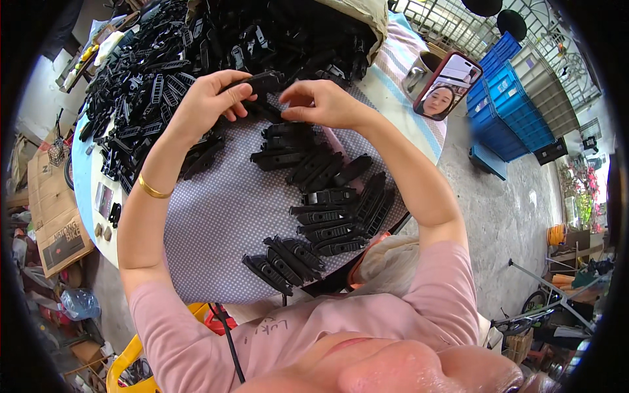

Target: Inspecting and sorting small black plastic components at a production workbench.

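At the far side of the table, my left hand (213, 98) is closed on a long, narrow black plastic part (267, 81), held between thumb and fingers. Just to its right is my right hand (320, 103), its fingers curled with thumb and forefinger apart and nothing visible between them. Below the right hand, several similar black parts lie in a stacked group (285, 145). That line curves toward the table's near edge, past slotted parts (327, 216) to another small group (283, 263).
A large heap of loose black parts (157, 92) covers the far left, spilling from a sack (367, 14). A phone (448, 85) showing a person leans against a metal mug (419, 69) at the right. Blue crates (514, 108) stand on the floor beyond. Patterned cloth (213, 216) covers the table.
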A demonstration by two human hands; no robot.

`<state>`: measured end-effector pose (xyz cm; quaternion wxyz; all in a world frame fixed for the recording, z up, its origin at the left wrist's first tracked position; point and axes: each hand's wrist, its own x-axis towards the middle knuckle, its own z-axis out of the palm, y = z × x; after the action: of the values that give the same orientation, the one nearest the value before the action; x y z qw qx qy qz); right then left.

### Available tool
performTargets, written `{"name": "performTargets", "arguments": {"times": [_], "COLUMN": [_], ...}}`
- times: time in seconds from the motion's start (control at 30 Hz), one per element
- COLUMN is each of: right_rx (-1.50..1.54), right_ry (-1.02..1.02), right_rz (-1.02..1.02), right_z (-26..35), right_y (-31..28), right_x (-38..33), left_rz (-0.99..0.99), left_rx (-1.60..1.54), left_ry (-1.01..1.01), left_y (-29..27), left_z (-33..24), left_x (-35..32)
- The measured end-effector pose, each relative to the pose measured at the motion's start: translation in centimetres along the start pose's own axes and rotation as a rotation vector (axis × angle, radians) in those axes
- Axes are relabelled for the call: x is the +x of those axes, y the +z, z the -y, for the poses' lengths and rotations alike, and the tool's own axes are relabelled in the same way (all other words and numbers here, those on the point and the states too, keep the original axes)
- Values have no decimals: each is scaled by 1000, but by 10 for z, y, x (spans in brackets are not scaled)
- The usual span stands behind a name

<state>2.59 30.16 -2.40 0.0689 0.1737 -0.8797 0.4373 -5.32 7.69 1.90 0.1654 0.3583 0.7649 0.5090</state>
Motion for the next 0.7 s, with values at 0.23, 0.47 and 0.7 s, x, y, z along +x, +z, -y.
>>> {"name": "performTargets", "arguments": {"times": [0.23, 0.47, 0.7], "right_rx": [-60, 158, -318], "right_ry": [21, 124, -157], "right_rz": [314, 66, -102], "right_z": [2, -5, -18], "right_y": [-11, -1, 21], "right_x": [2, 4, 18], "left_rz": [306, 510, 367], "left_rx": [185, 427, 673], "left_ry": [84, 188, 289], "left_y": [2, 21, 59], "left_z": [-3, -12, -21], "left_x": [-5, -16, -52]}}
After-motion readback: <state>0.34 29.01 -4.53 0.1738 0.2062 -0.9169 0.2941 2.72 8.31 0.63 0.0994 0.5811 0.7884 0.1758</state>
